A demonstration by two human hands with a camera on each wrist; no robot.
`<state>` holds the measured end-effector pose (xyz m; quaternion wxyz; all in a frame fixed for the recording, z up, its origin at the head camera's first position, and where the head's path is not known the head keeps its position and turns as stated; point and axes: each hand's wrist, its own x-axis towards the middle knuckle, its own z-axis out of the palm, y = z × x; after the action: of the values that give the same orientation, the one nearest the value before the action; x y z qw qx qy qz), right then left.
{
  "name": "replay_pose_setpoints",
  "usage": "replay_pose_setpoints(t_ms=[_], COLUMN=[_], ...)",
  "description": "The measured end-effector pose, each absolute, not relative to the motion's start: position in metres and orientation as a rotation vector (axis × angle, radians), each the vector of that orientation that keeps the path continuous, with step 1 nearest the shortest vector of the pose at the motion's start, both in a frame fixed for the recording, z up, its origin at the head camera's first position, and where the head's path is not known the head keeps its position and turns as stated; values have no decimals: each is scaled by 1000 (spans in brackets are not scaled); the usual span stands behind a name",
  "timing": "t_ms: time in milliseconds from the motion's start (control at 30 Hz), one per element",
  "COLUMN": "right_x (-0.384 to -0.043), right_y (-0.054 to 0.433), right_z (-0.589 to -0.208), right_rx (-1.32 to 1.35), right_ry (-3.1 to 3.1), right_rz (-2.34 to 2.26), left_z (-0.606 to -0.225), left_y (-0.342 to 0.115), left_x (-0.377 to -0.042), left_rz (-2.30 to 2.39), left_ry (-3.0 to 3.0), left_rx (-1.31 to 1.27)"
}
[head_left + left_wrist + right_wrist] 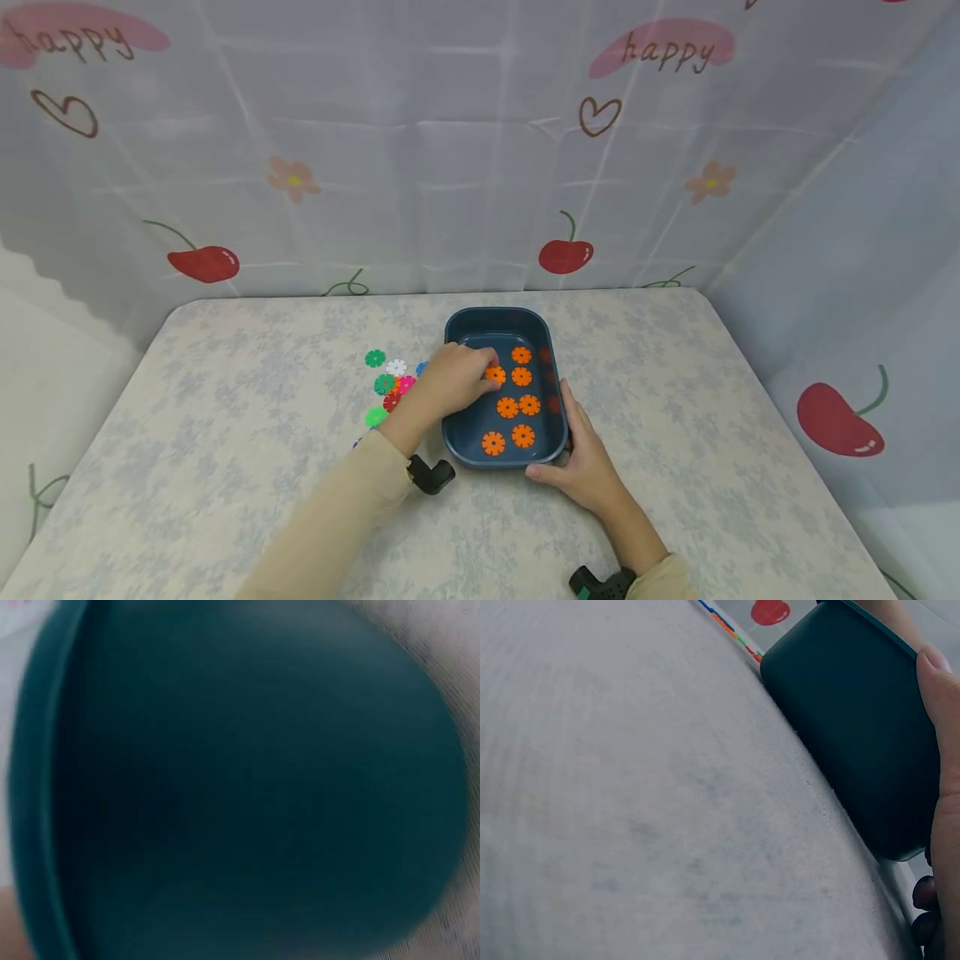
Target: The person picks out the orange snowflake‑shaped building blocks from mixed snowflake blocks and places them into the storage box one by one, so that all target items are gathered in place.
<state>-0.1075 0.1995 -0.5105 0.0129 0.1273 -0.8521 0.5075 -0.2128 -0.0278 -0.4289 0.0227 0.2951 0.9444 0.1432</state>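
Note:
A dark blue-green rectangular box (465,450) stands on the table, with several orange notched plastic discs (522,436) lying spread over its floor. My left hand (453,379) reaches over the box's left rim, thumb and forefinger at an orange disc (495,375) inside. At the near right corner my right hand (588,471) grips the box, thumb at the front rim and fingers along the right side. The right wrist view shows the box's outer wall (847,727) beside the right thumb (936,682). Only the box's outer wall (262,787) fills the left wrist view.
Left of the box lies a loose group of notched discs, among them green (375,358), white (396,367), pink (407,384) and red (392,402) ones, partly hidden by the left forearm. A printed curtain (420,167) hangs behind the table (247,400).

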Motion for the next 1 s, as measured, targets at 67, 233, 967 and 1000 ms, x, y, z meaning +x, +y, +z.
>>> replay_pose_setpoints(t_ms=[67,233,967,1000], right_x=[-107,-107,-107,-108], right_y=[200,200,202,202], right_z=[-510,-509,-508,-509], right_rx=[407,417,432,435], right_ry=[-2650,-2653,-2668,-2666], right_rz=[1585,1590,1518,1521], left_z=[-429,-429,-435,-433], left_y=[-23,-11,-1,-3], left_x=[-212,-213,-211,-209], left_rz=[402,361,241,294], left_ry=[2926,2878,2896,2900], left_rx=[925,881,902,903])
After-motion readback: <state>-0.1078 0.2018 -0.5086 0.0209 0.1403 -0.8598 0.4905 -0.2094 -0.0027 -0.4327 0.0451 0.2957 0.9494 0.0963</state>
